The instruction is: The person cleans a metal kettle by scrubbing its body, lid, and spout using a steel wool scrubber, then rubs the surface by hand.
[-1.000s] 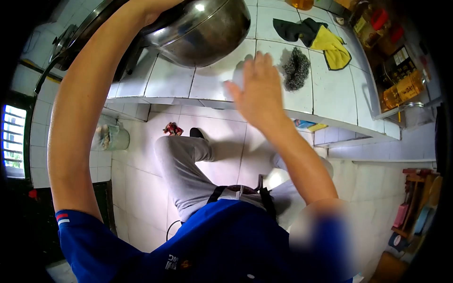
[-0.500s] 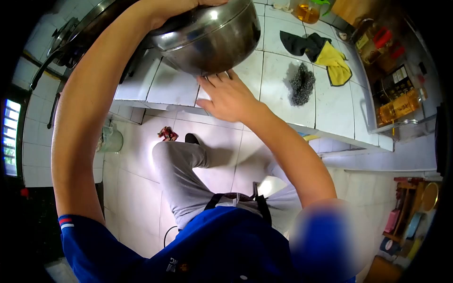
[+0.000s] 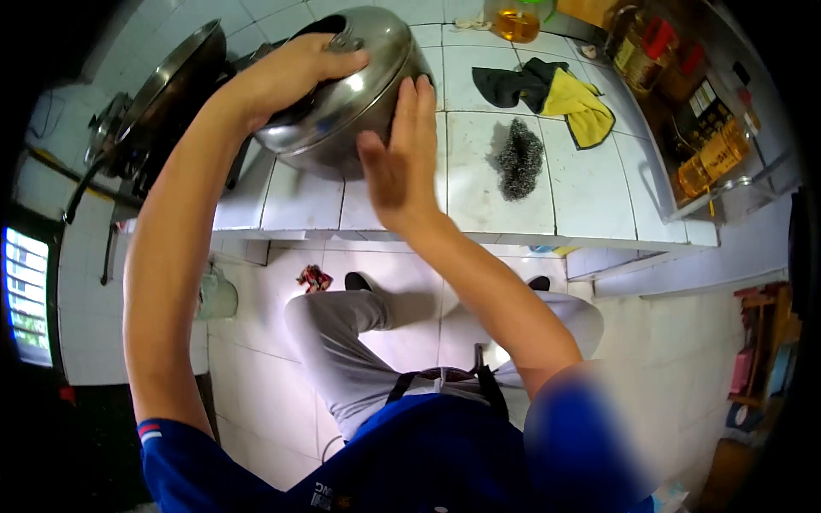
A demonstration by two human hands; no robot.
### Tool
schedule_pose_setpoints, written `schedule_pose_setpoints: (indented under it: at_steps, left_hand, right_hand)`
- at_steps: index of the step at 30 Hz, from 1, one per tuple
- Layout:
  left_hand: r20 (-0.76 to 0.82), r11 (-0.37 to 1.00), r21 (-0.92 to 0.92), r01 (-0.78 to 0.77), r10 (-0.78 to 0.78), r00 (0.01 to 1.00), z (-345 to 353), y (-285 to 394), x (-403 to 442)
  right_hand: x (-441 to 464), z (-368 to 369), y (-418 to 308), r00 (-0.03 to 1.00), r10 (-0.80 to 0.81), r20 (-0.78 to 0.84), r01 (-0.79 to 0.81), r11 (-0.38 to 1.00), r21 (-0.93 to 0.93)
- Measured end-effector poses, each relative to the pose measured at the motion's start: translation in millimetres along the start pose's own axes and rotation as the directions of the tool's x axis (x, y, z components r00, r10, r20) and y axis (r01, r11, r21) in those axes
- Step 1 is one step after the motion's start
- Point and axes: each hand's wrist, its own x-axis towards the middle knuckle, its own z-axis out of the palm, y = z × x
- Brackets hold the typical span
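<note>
A shiny stainless steel pot [image 3: 376, 107] with a domed top tilts over the near edge of the tiled counter. My left hand [image 3: 295, 73] reaches across its upper left side and grips it, thumb lying on the metal close to a small knob [image 3: 344, 43]; its other fingers are partly hidden. My right hand [image 3: 409, 158] presses against the pot's right side with fingers stretched out and the thumb apart. Right of the pot, a steel wool scrubber [image 3: 522, 161] lies in a wet patch on the counter.
A black-and-yellow cloth [image 3: 569, 107] lies farther back, near a jug of amber liquid [image 3: 517, 26]. Bottles [image 3: 714, 162] stand in a rack at right. A wok [image 3: 167, 85] sits on the stove side at left. A bin [image 3: 217, 295] stands on the floor.
The pot has moved lower in view and turned, showing its domed top and knob. My left hand now shows on it, and my right hand has moved up along its side.
</note>
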Motion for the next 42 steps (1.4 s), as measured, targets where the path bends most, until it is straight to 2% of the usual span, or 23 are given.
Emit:
schedule_pose_setpoints:
  at_steps: [2, 3, 5, 8, 10, 13, 15, 16, 18, 19, 21, 22, 25, 26, 28, 32, 33, 34, 35, 36, 38, 40, 42]
  left_hand:
    - [0.031, 0.997, -0.047, -0.053, 0.054, 0.998, -2, -3, -1]
    - [-0.022, 0.995, -0.089, -0.050, 0.049, 0.999, -2, -11, 1]
    - [-0.007, 0.997, -0.075, -0.029, 0.029, 1.000, -7, -9, -3]
    - [0.025, 0.998, -0.052, -0.023, 0.024, 0.999, -9, -4, -11]
    - [0.099, 0.992, 0.099, -0.074, 0.064, 0.993, -13, -9, -11]
    - [0.117, 0.995, 0.067, -0.072, 0.064, 0.991, -18, -10, -19]
    - [0.093, 0.998, -0.035, -0.046, 0.049, 0.995, -22, -16, -27]
    - [0.092, 0.998, -0.037, -0.045, 0.048, 0.995, -25, -22, -31]
    - [-0.028, 0.997, 0.015, -0.073, 0.073, 0.997, -33, -32, -39]
    - [0.011, 0.991, -0.020, -0.135, 0.136, 0.991, -34, -34, -41]
    - [0.010, 0.989, -0.024, -0.145, 0.146, 0.989, -39, -41, -43]
    - [0.015, 0.988, -0.030, -0.151, 0.151, 0.988, -42, -45, -43]
    - [0.002, 0.983, -0.073, -0.168, 0.169, 0.986, -43, -46, -43]
    - [0.028, 0.978, -0.097, -0.182, 0.186, 0.982, -45, -45, -43]
    - [0.016, 0.983, -0.057, -0.175, 0.176, 0.984, -49, -42, -43]
    - [-0.047, 0.984, 0.015, -0.175, 0.176, 0.983, -43, -44, -46]
    - [-0.091, 0.972, 0.092, -0.217, 0.225, 0.970, -39, -46, -45]
    - [0.072, 0.992, 0.083, -0.097, 0.091, 0.993, -44, -34, -40]
    - [0.072, 0.991, 0.066, -0.112, 0.107, 0.992, -42, -34, -41]
    - [0.073, 0.990, 0.051, -0.128, 0.124, 0.990, -39, -33, -42]
    - [0.096, 0.986, 0.075, -0.150, 0.143, 0.985, -32, -28, -39]
    - [0.119, 0.982, 0.092, -0.168, 0.157, 0.981, -25, -27, -35]
    - [0.156, 0.974, 0.157, -0.164, 0.140, 0.978, -22, -27, -28]
  right_hand:
    - [25, 22, 9, 0.985, 0.003, -0.174, -0.014, 0.998, -0.063]
    - [37, 23, 18, 0.983, 0.014, -0.185, -0.024, 0.998, -0.055]
    - [57, 16, 29, 0.995, 0.043, -0.085, -0.026, 0.981, 0.192]
    - [47, 19, 29, 0.963, 0.191, -0.192, -0.140, 0.958, 0.251]
    - [19, 28, 22, 0.943, 0.141, -0.301, -0.144, 0.990, 0.014]
    - [16, 12, 19, 0.959, 0.055, -0.278, -0.058, 0.998, 0.000]
    - [47, 3, 26, 0.982, 0.122, -0.142, -0.087, 0.970, 0.227]
    - [66, -2, 32, 0.983, 0.122, -0.140, -0.088, 0.970, 0.226]
    - [102, -10, 43, 0.898, 0.328, 0.292, -0.405, 0.876, 0.263]
    - [113, -11, 40, 0.899, 0.326, 0.294, -0.403, 0.877, 0.262]
    - [131, -10, 38, 0.541, 0.547, 0.639, -0.840, 0.391, 0.376]
    - [136, -2, 51, 0.540, 0.548, 0.639, -0.841, 0.391, 0.375]
    - [143, 19, 89, 0.412, 0.442, 0.797, -0.911, 0.182, 0.370]
    - [141, 21, 93, 0.410, 0.442, 0.798, -0.912, 0.186, 0.365]
    - [136, 22, 93, 0.414, 0.411, 0.813, -0.893, 0.009, 0.450]
    - [108, 9, 76, 0.479, 0.492, 0.727, -0.835, 0.002, 0.550]
    - [99, 8, 70, 0.563, 0.548, 0.618, -0.764, 0.061, 0.642]
    - [90, 7, 64, 0.634, 0.594, 0.495, -0.681, 0.127, 0.721]
    - [80, 4, 58, 0.680, 0.604, 0.415, -0.647, 0.228, 0.728]
    - [71, 6, 53, 0.678, 0.603, 0.420, -0.649, 0.223, 0.727]
    - [51, 14, 50, 0.708, 0.680, 0.190, -0.494, 0.285, 0.822]
    - [35, 14, 62, 0.837, 0.539, 0.088, -0.462, 0.613, 0.641]
    - [20, 11, 30, 0.820, 0.552, -0.150, -0.488, 0.811, 0.322]
